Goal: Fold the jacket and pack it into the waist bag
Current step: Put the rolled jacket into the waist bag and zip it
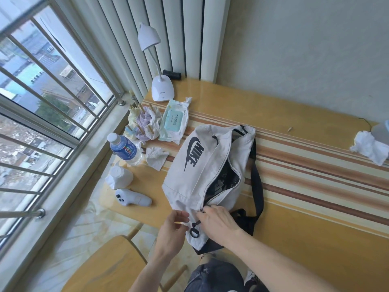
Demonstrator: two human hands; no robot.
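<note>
White waist bag (195, 165), zipper half open on dark contents; right hand (216, 220) pinches the zipper end, left hand (174, 225) grips the bag's fabric.

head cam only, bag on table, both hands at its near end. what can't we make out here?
- Head view: contents of the waist bag; only dark material shows through the part-open zipper.
- The zipper pull, covered by the right hand.
- What the left hand pinches, if anything.
- Small print on the wipes pack: too small.
- The grey thing at the right edge: cut off.

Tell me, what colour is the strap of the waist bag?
Black strap, seen in the head view.
</note>
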